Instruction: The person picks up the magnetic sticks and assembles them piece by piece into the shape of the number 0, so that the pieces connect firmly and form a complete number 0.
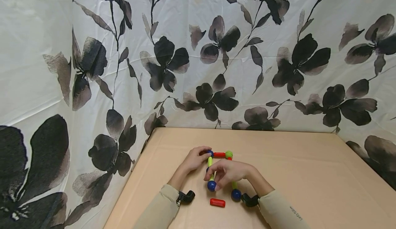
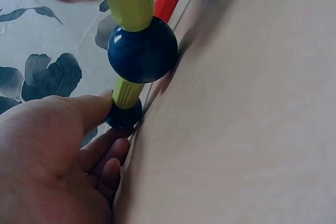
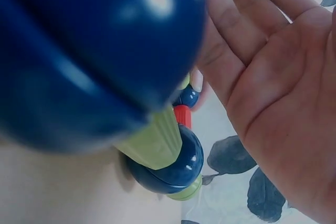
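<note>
Magnetic sticks and balls form a frame on the table. My left hand (image 1: 196, 158) pinches the blue ball (image 2: 125, 118) at its far left corner. From there a yellow-green stick (image 2: 127, 94) runs to a middle blue ball (image 2: 143, 51), then another yellow-green stick (image 2: 130, 1). My right hand (image 1: 230, 172) pinches that stick's near end, where a blue ball (image 1: 211, 186) sits. A red stick (image 1: 219, 154) joins the far corner to a green ball (image 1: 229, 154). The right side ends in a blue ball (image 1: 236, 195); my right hand hides part of that side.
A loose red stick (image 1: 217, 202) lies on the tan tabletop (image 1: 309, 181), nearer me than the frame. Flowered cloth (image 1: 216, 67) hangs behind and to the left of the table. Black wrist cameras (image 1: 186, 197) sit on both wrists.
</note>
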The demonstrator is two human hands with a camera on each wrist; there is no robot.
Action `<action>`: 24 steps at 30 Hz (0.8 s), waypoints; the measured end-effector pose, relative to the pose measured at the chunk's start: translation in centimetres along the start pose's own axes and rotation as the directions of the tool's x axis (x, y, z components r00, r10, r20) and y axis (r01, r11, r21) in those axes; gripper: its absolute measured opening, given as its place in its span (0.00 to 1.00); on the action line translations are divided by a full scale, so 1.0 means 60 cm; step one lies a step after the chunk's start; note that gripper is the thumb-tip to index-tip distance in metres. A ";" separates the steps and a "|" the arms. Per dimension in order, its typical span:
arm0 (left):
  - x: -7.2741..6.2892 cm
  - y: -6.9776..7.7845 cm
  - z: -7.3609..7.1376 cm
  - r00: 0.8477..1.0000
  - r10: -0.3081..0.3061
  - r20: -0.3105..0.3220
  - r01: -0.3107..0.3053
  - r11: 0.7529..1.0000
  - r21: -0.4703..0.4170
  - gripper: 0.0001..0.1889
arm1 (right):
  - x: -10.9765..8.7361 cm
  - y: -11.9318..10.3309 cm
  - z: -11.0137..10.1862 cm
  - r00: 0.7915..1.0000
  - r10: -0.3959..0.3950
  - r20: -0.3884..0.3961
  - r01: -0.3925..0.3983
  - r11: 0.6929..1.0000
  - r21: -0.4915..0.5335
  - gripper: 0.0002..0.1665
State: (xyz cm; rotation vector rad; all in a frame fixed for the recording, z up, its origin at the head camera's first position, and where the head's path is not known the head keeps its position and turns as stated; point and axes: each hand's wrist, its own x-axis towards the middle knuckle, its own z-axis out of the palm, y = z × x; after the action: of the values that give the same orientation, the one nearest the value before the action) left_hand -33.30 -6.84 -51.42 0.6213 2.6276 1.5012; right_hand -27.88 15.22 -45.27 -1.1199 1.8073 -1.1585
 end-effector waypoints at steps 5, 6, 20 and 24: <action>0.000 0.000 0.000 1.000 -0.009 0.002 0.009 1.000 0.005 0.19 | 0.000 -0.001 -0.001 1.000 0.001 0.002 -0.001 1.000 0.019 0.28; 0.000 0.000 0.000 1.000 -0.010 0.002 0.010 1.000 0.000 0.19 | -0.001 -0.002 -0.001 1.000 0.009 -0.002 -0.008 1.000 0.017 0.27; 0.003 0.002 0.000 1.000 -0.017 -0.008 0.017 1.000 -0.012 0.18 | -0.020 -0.009 0.026 0.987 0.084 0.134 -0.062 0.985 -0.161 0.16; 0.003 0.000 0.002 1.000 -0.020 -0.009 0.020 1.000 -0.011 0.18 | -0.018 -0.012 0.040 0.973 0.143 0.184 -0.113 0.980 -0.164 0.16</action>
State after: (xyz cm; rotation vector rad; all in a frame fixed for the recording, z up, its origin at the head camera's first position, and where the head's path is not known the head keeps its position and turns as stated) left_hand -33.44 -6.67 -51.43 0.5877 2.6223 1.5150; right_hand -25.17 15.27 -45.30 -1.1416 1.8088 -0.8173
